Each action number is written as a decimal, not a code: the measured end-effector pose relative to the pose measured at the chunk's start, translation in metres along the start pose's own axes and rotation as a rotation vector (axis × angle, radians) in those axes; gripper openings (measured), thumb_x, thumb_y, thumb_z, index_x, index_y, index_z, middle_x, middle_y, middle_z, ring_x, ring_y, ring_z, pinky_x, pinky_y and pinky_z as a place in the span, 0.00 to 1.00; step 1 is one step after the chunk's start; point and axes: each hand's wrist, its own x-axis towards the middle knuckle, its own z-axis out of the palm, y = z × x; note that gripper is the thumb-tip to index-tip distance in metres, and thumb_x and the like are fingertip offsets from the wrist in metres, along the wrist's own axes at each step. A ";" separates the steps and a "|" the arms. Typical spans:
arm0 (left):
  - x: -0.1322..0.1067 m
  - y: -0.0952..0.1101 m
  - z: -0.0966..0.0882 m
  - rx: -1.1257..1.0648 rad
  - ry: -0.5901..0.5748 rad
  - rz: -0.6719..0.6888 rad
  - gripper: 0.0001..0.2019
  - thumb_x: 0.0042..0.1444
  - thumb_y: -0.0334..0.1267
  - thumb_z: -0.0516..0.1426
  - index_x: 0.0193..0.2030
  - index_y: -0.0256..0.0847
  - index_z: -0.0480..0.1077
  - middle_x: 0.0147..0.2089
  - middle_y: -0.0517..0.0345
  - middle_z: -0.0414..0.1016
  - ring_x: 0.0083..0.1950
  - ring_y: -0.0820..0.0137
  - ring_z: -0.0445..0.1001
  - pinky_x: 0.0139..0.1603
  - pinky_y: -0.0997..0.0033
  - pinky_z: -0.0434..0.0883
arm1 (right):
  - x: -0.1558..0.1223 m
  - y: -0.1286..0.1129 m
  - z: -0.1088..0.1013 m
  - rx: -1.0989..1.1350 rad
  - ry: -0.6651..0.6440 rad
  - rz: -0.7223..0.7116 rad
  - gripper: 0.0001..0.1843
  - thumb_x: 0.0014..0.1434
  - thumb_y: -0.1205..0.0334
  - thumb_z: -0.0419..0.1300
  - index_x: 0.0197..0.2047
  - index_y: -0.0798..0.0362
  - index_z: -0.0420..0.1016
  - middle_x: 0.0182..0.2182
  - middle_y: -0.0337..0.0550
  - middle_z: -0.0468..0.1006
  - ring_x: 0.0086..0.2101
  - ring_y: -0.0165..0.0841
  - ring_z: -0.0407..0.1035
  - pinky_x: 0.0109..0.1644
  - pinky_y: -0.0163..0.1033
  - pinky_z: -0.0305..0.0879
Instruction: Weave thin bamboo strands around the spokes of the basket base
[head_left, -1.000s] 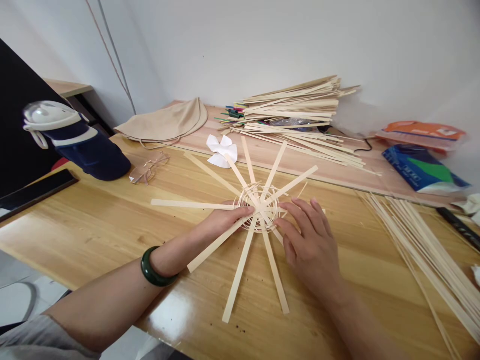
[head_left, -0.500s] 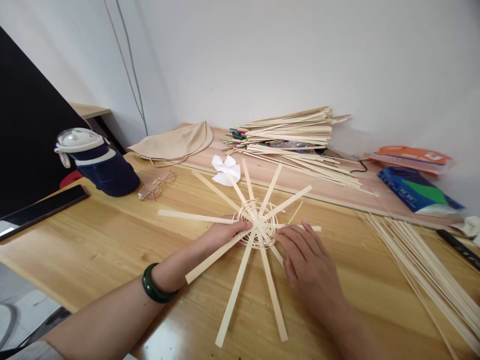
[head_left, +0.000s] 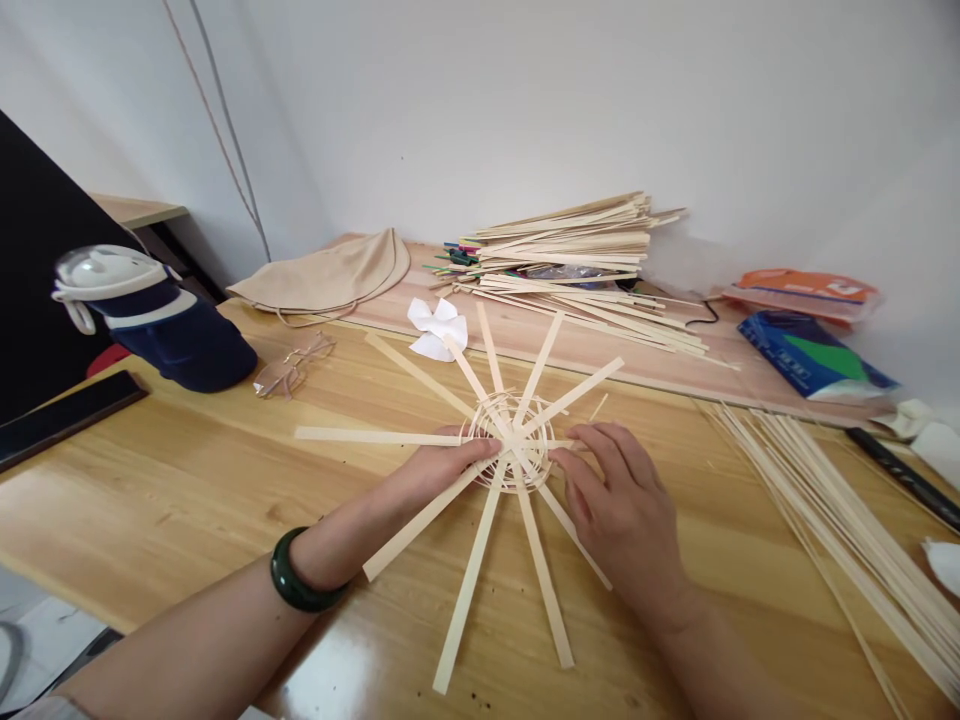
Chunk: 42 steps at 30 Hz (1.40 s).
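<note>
A star of flat bamboo strips (head_left: 480,555) lies on the wooden table (head_left: 187,480), bound at its centre by a small woven ring of thin strands (head_left: 511,428). My left hand (head_left: 431,470), with a green bangle on the wrist, presses its fingertips on the ring's left edge, fingers together and flat. My right hand (head_left: 622,505) rests at the ring's right side, its fingers curled and pinched at a thin strand or strip there; what they hold is too small to name.
A pile of bamboo strips (head_left: 577,255) lies at the back, thin sticks (head_left: 832,500) fan out at the right. A beige hat (head_left: 330,270), glasses (head_left: 292,365), a white paper piece (head_left: 435,325), a navy bottle bag (head_left: 157,320), a phone (head_left: 60,420) and coloured packets (head_left: 810,350) surround the work.
My right hand's fingers, flat before, have curled and pinched at the ring's right edge. A strip under that hand now sticks out to the lower right. The left hand stays put.
</note>
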 end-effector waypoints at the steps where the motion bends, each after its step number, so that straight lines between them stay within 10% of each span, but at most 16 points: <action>1: -0.001 0.002 0.001 0.002 0.015 -0.008 0.14 0.55 0.46 0.63 0.44 0.40 0.80 0.41 0.55 0.83 0.45 0.60 0.78 0.51 0.64 0.71 | 0.000 0.000 0.000 0.003 0.003 -0.004 0.12 0.58 0.76 0.58 0.44 0.56 0.75 0.48 0.53 0.76 0.53 0.46 0.66 0.61 0.58 0.67; 19: 0.000 0.014 -0.008 0.000 0.266 0.009 0.12 0.53 0.46 0.62 0.35 0.39 0.78 0.40 0.53 0.82 0.43 0.60 0.77 0.50 0.63 0.72 | 0.000 -0.005 -0.009 0.090 0.051 0.012 0.13 0.55 0.81 0.56 0.37 0.57 0.75 0.50 0.55 0.78 0.55 0.48 0.67 0.65 0.63 0.59; 25: -0.010 0.024 0.006 0.077 0.245 0.227 0.11 0.56 0.44 0.60 0.37 0.40 0.78 0.42 0.55 0.81 0.47 0.61 0.77 0.54 0.64 0.72 | -0.003 -0.008 -0.011 0.122 0.101 0.144 0.10 0.55 0.74 0.62 0.42 0.56 0.74 0.35 0.46 0.81 0.37 0.38 0.72 0.42 0.46 0.71; 30: -0.013 0.014 0.021 0.072 0.380 0.258 0.10 0.55 0.44 0.61 0.36 0.39 0.77 0.37 0.55 0.81 0.42 0.64 0.78 0.48 0.67 0.74 | -0.006 -0.013 -0.003 0.299 0.002 0.415 0.09 0.64 0.65 0.58 0.45 0.52 0.78 0.41 0.43 0.82 0.42 0.38 0.71 0.48 0.44 0.68; 37: -0.022 0.006 0.035 0.163 0.209 0.328 0.11 0.61 0.44 0.58 0.34 0.40 0.77 0.36 0.56 0.82 0.40 0.66 0.79 0.46 0.69 0.75 | 0.004 -0.025 -0.011 1.111 -0.205 1.193 0.16 0.57 0.44 0.64 0.35 0.47 0.82 0.37 0.40 0.83 0.40 0.38 0.75 0.47 0.43 0.69; 42: -0.019 0.004 0.039 0.236 0.204 0.268 0.13 0.63 0.46 0.56 0.38 0.41 0.78 0.42 0.56 0.82 0.45 0.65 0.78 0.55 0.66 0.72 | 0.006 -0.023 -0.012 1.227 -0.127 1.327 0.16 0.53 0.45 0.68 0.38 0.47 0.84 0.39 0.39 0.84 0.43 0.39 0.76 0.50 0.42 0.69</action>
